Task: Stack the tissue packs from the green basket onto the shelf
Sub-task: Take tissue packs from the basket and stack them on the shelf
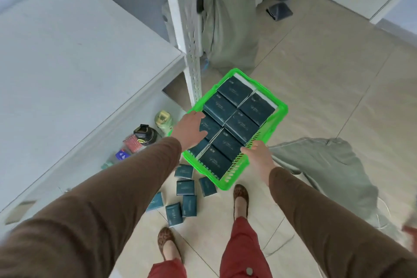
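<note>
Above tiled floor: hands (pixel 260 158) gripping slatted plastic green basket (pixel 278 117); glossy rectangular tissue packs (pixel 241 124) inside.

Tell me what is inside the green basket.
The green basket holds dark tissue packs laid flat in two rows. The left hand covers part of the left row, and anything beneath the top layer is hidden. The right hand grips the rim.

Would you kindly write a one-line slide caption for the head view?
Both hands hold a green basket of dark tissue packs beside a white shelf.
</note>
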The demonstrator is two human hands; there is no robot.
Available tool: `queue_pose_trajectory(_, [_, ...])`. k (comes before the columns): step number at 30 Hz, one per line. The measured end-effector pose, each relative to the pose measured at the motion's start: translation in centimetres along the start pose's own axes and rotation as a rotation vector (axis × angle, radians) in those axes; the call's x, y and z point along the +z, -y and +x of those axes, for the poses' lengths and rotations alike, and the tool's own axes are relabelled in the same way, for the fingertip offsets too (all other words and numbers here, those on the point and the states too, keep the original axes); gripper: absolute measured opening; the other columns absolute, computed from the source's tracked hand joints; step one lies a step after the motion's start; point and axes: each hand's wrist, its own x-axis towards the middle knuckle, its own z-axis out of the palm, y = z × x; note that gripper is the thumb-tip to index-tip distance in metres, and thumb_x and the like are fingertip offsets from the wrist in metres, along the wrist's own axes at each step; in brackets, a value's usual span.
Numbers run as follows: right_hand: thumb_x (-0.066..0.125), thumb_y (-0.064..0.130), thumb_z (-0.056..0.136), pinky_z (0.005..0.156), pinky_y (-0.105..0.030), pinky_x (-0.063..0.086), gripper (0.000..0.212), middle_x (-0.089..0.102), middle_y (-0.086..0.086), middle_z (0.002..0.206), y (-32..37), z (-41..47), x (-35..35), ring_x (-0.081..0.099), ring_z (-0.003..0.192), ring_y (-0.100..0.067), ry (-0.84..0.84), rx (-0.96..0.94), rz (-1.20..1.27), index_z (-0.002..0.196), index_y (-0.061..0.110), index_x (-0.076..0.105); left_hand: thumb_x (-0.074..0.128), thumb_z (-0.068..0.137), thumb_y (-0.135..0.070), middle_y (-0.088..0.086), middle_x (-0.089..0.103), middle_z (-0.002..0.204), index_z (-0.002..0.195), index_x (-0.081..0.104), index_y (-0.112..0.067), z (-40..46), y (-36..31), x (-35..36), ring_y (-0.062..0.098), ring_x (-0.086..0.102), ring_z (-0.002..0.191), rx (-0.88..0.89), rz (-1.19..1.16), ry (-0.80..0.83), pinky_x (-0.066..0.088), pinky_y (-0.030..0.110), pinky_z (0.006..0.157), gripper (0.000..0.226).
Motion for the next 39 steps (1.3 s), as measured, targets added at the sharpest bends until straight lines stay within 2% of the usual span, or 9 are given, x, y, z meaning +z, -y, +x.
queue_pose_trajectory(5, [0.069, 0.033, 0.09, 0.092, -0.033, 0.041, 0.073, 0.053, -0.015, 0.133, 0.4, 8.9, -1.5, 0.054, 0.117, -0.03, 0.099, 0.236, 0.124, 0.147, 0.003, 0.035, 0.063, 0.09, -0.025, 0.011, 0.04, 0.143, 0.145, 0.037, -0.012, 10.8, -2.7, 2.7, 0.031, 0.04, 0.131, -0.121, 0.056, 0.034, 0.038, 0.042, 0.105, 0.061])
queue_pose_trajectory(9, [0.074, 0.038, 0.083, 0.067, -0.026, 0.041, 0.074, 0.044, 0.002, 0.082, -0.3, 14.0, -0.5, 0.045, 0.07, -0.012, 0.201, 0.348, 0.195, 0.139, 0.001, 0.043, 0.069, 0.083, -0.019, 0.012, 0.041, 0.135, 0.139, 0.039, -0.009, 17.1, -3.0, 4.9, 0.033, 0.044, 0.12, -0.161, 0.187, 0.013, 0.045, 0.045, 0.093, 0.064])
queue_pose_trajectory(13, [0.075, 0.029, 0.087, 0.11, -0.042, 0.041, 0.072, 0.049, -0.012, 0.132, -0.9, 16.2, 0.4, 0.052, 0.122, -0.027, 0.208, 0.422, 0.289, 0.14, 0.001, 0.036, 0.077, 0.073, -0.01, 0.011, 0.034, 0.146, 0.146, 0.03, -0.01, 19.5, -2.1, 7.3, 0.035, 0.042, 0.124, -0.087, 0.294, 0.03, 0.047, 0.046, 0.095, 0.088])
queue_pose_trajectory(18, [0.076, 0.036, 0.085, 0.104, -0.043, 0.047, 0.067, 0.053, -0.007, 0.102, -1.6, 17.2, 0.4, 0.059, 0.103, -0.027, 0.138, 0.442, 0.299, 0.131, 0.004, 0.04, 0.087, 0.064, -0.026, 0.005, 0.035, 0.145, 0.152, 0.021, -0.019, 18.3, -1.3, 8.1, 0.033, 0.044, 0.116, -0.078, 0.471, 0.06, 0.051, 0.044, 0.08, 0.111])
queue_pose_trajectory(22, [0.079, 0.039, 0.082, 0.101, -0.043, 0.051, 0.052, 0.046, 0.003, 0.08, -0.9, 16.8, -1.1, 0.055, 0.084, -0.022, 0.184, 0.4, 0.275, 0.112, 0.01, 0.049, 0.087, 0.067, -0.03, 0.009, 0.036, 0.129, 0.128, 0.048, -0.011, 16.1, 0.1, 7.5, 0.033, 0.052, 0.099, -0.171, 0.451, 0.091, 0.051, 0.045, 0.069, 0.075])
queue_pose_trajectory(25, [0.082, 0.039, 0.078, 0.087, -0.032, 0.051, 0.045, 0.049, 0.002, 0.081, 0.0, 15.8, -1.7, 0.056, 0.079, -0.013, 0.215, 0.305, 0.291, 0.1, 0.018, 0.049, 0.084, 0.069, -0.024, 0.01, 0.036, 0.121, 0.108, 0.053, -0.009, 12.9, 1.0, 6.9, 0.037, 0.058, 0.085, -0.233, 0.313, 0.011, 0.052, 0.048, 0.065, 0.052])
queue_pose_trajectory(30, [0.084, 0.03, 0.077, 0.064, -0.028, 0.035, 0.041, 0.047, -0.003, 0.081, 1.7, 10.8, -0.8, 0.045, 0.071, -0.018, 0.158, 0.024, 0.273, 0.084, 0.017, 0.045, 0.081, 0.07, -0.031, 0.006, 0.043, 0.115, 0.111, 0.049, -0.017, 3.8, 2.2, 5.3, 0.035, 0.06, 0.093, -0.331, 0.101, -0.181, 0.053, 0.047, 0.07, 0.054])
queue_pose_trajectory(36, [0.079, 0.016, 0.082, 0.062, -0.016, 0.04, 0.04, 0.048, 0.003, 0.084, 4.2, -4.0, 5.7, 0.048, 0.073, -0.009, 0.251, -0.3, 0.221, 0.101, 0.01, 0.045, 0.076, 0.078, -0.035, 0.006, 0.053, 0.116, 0.124, 0.052, -0.02, -16.1, 6.2, 2.0, 0.033, 0.06, 0.097, -0.551, -0.123, -0.451, 0.049, 0.039, 0.075, 0.054])
queue_pose_trajectory(39, [0.081, 0.023, 0.08, 0.071, -0.027, 0.042, 0.042, 0.049, 0.0, 0.088, 3.9, -12.6, 10.6, 0.051, 0.079, -0.016, 0.349, -0.431, 0.145, 0.099, 0.012, 0.045, 0.077, 0.077, -0.036, 0.0, 0.051, 0.101, 0.113, 0.054, -0.021, -27.5, 9.2, 0.6, 0.028, 0.058, 0.088, -0.626, -0.2, -0.55, 0.044, 0.035, 0.068, 0.045])
